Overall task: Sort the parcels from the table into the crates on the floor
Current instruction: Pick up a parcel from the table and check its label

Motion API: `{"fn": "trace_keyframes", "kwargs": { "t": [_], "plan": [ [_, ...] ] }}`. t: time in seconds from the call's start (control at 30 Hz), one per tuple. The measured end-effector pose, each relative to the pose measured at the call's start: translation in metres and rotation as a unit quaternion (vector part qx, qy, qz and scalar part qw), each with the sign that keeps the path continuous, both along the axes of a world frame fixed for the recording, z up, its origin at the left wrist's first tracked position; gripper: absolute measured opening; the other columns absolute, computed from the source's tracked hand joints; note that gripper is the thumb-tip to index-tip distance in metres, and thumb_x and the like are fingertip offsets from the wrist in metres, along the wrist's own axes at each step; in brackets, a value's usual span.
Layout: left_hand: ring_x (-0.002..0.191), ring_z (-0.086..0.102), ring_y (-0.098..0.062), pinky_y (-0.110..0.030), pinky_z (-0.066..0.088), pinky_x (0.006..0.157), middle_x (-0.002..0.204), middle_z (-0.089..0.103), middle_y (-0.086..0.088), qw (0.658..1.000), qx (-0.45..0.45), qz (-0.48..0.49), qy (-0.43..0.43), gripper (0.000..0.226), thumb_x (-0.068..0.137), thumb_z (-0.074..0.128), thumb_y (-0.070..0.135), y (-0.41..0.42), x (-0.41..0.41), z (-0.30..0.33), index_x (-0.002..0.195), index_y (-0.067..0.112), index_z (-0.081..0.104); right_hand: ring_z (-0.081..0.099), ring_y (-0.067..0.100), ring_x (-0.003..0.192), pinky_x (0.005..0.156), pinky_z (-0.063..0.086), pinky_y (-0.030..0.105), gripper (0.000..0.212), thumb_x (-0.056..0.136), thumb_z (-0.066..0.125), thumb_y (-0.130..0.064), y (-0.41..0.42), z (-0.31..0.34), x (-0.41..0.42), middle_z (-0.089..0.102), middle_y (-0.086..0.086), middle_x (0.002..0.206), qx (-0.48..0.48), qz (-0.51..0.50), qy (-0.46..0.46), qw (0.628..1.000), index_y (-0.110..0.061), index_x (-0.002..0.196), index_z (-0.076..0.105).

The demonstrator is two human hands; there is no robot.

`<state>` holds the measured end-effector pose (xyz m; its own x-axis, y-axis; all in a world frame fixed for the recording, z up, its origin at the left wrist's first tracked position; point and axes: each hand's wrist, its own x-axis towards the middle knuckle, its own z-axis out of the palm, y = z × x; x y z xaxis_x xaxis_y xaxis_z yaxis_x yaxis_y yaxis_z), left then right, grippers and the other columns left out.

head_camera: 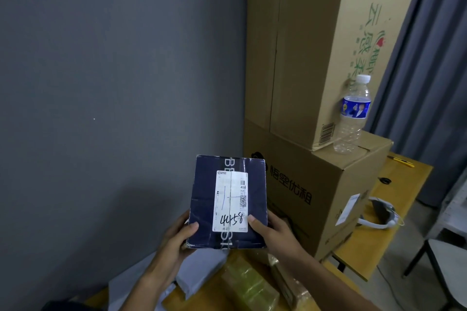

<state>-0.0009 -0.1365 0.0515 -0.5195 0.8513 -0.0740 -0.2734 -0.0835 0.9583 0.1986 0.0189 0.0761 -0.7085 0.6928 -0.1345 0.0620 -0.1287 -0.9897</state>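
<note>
You hold one dark blue parcel [228, 202] lifted clear above the near end of the table [394, 225], label side facing you. Your left hand [177, 237] grips its lower left corner, thumb curled over the face; your right hand [271, 232] grips the lower right corner, thumb beside the white label [231, 201], which bears handwritten digits.

Outstanding: beneath your hands, a grey mailer bag [197, 272], a yellow-taped parcel [249, 285] and a brown taped parcel [290, 283] lie on the table. Two large cartons [316, 197] are stacked at the far wall edge with a water bottle [352, 113] on top.

The crates are not in view, so no completed sorting can be confirmed. Judgement: you appear to be reading the label; at least four items remain to place.
</note>
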Motion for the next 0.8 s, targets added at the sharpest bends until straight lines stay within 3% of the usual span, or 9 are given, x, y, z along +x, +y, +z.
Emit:
{"fn": "trace_keyframes", "kwargs": {
  "t": [0.17, 0.37, 0.53, 0.67, 0.8],
  "plan": [
    [0.121, 0.064, -0.032, -0.058, 0.046, 0.105, 0.130, 0.068, -0.009, 1.000, 0.006, -0.012, 0.026, 0.075, 0.068, 0.081, 0.047, 0.003, 0.000, 0.001, 0.136, 0.023, 0.060, 0.070, 0.020, 0.113, 0.104, 0.052, 0.047, 0.046, 0.099, 0.063, -0.033, 0.000, -0.002, 0.001, 0.072, -0.004, 0.126, 0.025, -0.004, -0.007, 1.000, -0.027, 0.143, 0.053],
    [0.115, 0.068, -0.028, -0.050, 0.049, 0.101, 0.124, 0.071, -0.006, 0.999, 0.015, -0.017, 0.028, 0.061, 0.073, 0.081, 0.040, 0.014, 0.004, -0.002, 0.130, 0.028, 0.065, 0.071, 0.018, 0.111, 0.100, 0.055, 0.043, 0.050, 0.100, 0.062, -0.033, 0.002, -0.004, 0.009, 0.071, -0.006, 0.128, 0.015, -0.016, -0.010, 1.000, -0.030, 0.148, 0.047],
    [0.114, 0.069, -0.024, -0.047, 0.049, 0.101, 0.123, 0.072, -0.002, 0.998, 0.002, -0.048, 0.036, 0.091, 0.051, 0.089, 0.064, 0.022, 0.020, -0.001, 0.131, 0.028, 0.064, 0.071, 0.015, 0.112, 0.103, 0.054, 0.042, 0.049, 0.100, 0.060, -0.033, 0.004, 0.000, 0.031, 0.070, -0.008, 0.128, 0.020, -0.034, -0.017, 0.999, -0.030, 0.148, 0.047],
    [0.111, 0.070, -0.022, -0.039, 0.053, 0.095, 0.122, 0.073, -0.002, 0.997, 0.002, -0.068, 0.032, 0.101, 0.047, 0.092, 0.061, 0.028, 0.044, 0.003, 0.135, 0.026, 0.059, 0.072, 0.011, 0.106, 0.095, 0.058, 0.035, 0.047, 0.102, 0.057, -0.032, 0.000, 0.005, 0.059, 0.071, -0.009, 0.125, 0.037, -0.058, -0.029, 0.997, -0.032, 0.148, 0.046],
    [0.109, 0.071, -0.025, -0.041, 0.052, 0.096, 0.120, 0.073, -0.005, 0.995, -0.001, -0.091, 0.035, 0.101, 0.046, 0.093, 0.058, 0.035, 0.076, 0.011, 0.134, 0.022, 0.061, 0.073, 0.012, 0.103, 0.080, 0.060, 0.027, 0.042, 0.103, 0.056, -0.030, -0.006, 0.012, 0.100, 0.073, -0.007, 0.122, 0.035, -0.090, -0.031, 0.995, -0.032, 0.144, 0.048]
  ]
}}
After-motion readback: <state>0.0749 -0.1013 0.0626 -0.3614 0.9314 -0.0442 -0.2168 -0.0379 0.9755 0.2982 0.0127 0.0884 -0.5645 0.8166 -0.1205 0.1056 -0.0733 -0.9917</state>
